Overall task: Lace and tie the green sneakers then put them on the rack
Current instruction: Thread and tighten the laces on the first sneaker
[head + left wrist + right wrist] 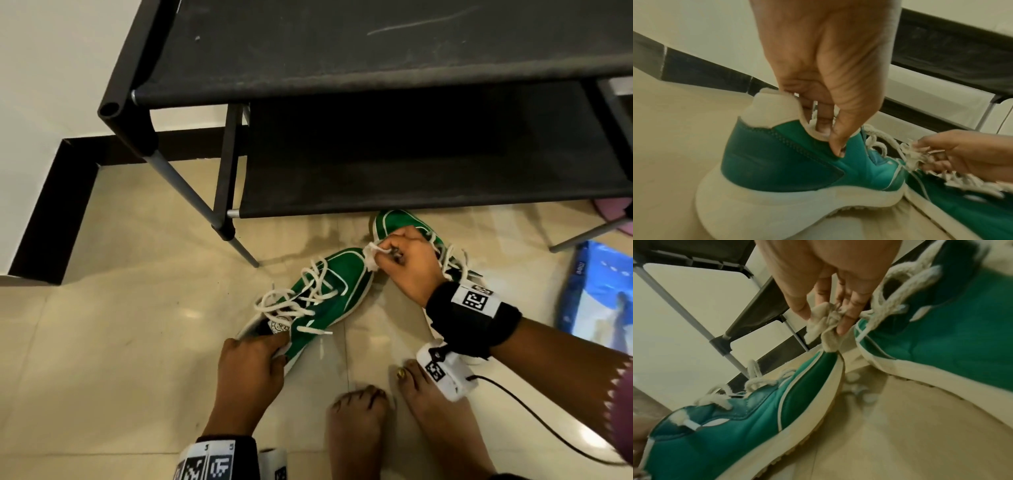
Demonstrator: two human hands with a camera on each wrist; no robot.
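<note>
Two green sneakers with white soles and loose white laces lie on the tiled floor before the black rack (376,61). My left hand (253,356) grips the heel collar of the nearer sneaker (329,284), fingers inside and thumb outside, as the left wrist view shows on the sneaker (787,162). My right hand (411,260) pinches a crumpled white wad (371,255) against that sneaker's toe tip. The right wrist view shows the wad (826,324) between my fingers. The other sneaker (397,222) lies partly under my right hand, its toe at the rack's lower shelf.
My bare feet (363,428) stand just behind the shoes. A blue package (603,294) lies on the floor at the right, with a pink object (613,209) beyond it. A black cable (531,411) trails from my right wrist. Both rack shelves hold nothing.
</note>
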